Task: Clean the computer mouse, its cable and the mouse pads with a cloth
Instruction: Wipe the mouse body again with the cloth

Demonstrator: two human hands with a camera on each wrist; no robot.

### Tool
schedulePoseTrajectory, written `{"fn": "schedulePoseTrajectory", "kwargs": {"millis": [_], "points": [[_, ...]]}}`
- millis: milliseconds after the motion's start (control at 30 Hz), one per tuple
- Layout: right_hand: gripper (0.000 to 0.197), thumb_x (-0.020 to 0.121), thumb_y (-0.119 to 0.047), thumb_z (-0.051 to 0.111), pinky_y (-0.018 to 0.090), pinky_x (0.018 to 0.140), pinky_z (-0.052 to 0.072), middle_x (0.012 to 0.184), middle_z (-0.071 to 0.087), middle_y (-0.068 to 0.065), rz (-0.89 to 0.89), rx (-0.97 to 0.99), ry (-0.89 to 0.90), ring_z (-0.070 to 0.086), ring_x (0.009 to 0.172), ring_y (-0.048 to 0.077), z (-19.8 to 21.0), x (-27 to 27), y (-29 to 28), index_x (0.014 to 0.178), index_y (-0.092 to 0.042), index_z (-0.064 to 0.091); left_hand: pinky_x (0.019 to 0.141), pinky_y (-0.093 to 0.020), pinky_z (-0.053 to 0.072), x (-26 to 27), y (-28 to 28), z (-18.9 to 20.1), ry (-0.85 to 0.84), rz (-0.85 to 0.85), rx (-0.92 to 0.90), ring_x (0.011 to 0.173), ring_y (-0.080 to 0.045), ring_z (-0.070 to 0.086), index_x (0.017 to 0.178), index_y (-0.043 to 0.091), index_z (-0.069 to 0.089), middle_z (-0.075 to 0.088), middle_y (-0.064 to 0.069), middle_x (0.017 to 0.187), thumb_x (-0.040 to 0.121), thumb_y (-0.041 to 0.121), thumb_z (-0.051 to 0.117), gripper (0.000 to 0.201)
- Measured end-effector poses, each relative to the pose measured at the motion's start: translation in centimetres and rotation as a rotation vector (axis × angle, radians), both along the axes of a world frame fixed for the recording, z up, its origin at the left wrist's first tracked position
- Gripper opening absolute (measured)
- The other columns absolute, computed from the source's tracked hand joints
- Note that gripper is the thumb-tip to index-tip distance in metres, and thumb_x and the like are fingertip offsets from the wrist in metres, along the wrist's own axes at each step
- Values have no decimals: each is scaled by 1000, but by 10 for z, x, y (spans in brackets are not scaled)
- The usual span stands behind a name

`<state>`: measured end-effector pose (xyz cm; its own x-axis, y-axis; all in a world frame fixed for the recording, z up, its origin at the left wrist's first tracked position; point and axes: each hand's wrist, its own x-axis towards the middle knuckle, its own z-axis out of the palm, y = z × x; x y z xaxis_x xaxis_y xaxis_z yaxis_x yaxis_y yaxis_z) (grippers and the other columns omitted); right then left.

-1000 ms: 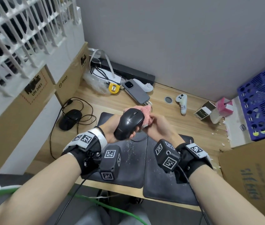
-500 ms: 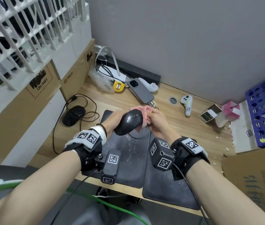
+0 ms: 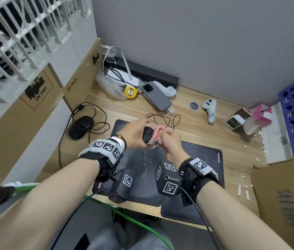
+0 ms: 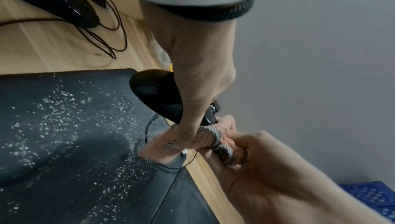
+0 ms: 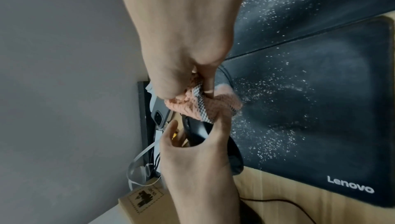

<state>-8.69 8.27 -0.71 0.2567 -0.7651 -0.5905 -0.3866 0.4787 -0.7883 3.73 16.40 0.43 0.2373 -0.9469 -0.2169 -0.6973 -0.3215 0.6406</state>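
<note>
Left: your left hand (image 3: 133, 133) grips the black mouse (image 3: 147, 135), raised over the far edge of the mouse pads (image 3: 204, 159) so every side is reachable.
Centre: its cable (image 3: 162, 119) trails slack onto the table (image 3: 205, 130).
Right: your right hand (image 3: 171, 143) bunches the pink cloth (image 3: 156, 135) against the mouse, likely for firmer rubbing.

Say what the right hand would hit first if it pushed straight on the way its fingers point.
Most likely the black mouse: the right hand already presses the pink cloth against its front end, with the left hand gripping it just behind. Exact depth is unclear.
</note>
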Motion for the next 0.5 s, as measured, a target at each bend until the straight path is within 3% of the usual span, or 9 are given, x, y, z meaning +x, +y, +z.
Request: {"fn": "schedulePoseTrajectory", "kwargs": {"millis": [100,167,233,300,333,367,433,500], "points": [[22,88,-8,53,40,73,61,93,73,14,-29,24,31,69,86,27,-6,3,7,76,-15,71,87,-25,41,13,12,-4,27,30,106,113,-19,55,133,19,41,59,0,124,53,46,89,97],[19,89,-10,54,45,74,60,93,73,12,-29,30,29,70,86,28,-9,8,7,82,-15,71,86,-26,44,20,21,-3,114,116,171,104,-15,58,127,24,45,62,4,115,50,54,87,92],[17,86,-13,55,50,75,59,95,74,10,-13,19,19,71,86,29,-11,14,6,87,-16,72,75,-22,49,23,24,3,323,231,240,85,-8,63,114,25,52,67,8,97,57,56,84,72],[20,84,-15,53,53,77,58,91,74,8,40,-7,15,71,88,30,-13,21,6,88,-17,73,57,-18,51,24,26,12,630,306,282,60,-4,63,93,18,59,69,8,71,77,37,78,32],[21,83,-15,53,53,77,58,89,74,8,67,-21,16,71,89,30,-11,23,7,87,-17,73,51,-18,51,24,25,16,764,313,292,54,-7,62,87,14,63,70,2,66,83,33,73,22],[21,83,-16,53,53,78,58,88,74,8,87,-32,13,71,89,29,-9,26,9,87,-18,73,51,-20,51,26,25,20,851,276,315,55,-11,63,89,11,66,71,-6,72,85,35,71,25],[19,83,-14,55,53,81,57,90,74,10,108,-50,5,70,92,30,-6,29,10,88,-17,73,57,-25,50,29,26,21,926,200,346,66,-18,63,110,4,66,69,-19,95,84,51,67,54],[20,84,-9,55,52,83,57,92,73,11,119,-54,-7,70,92,30,2,31,13,92,-14,73,54,-24,48,31,27,22,965,201,353,65,-17,59,121,-1,60,64,-21,100,83,58,64,70]]}}
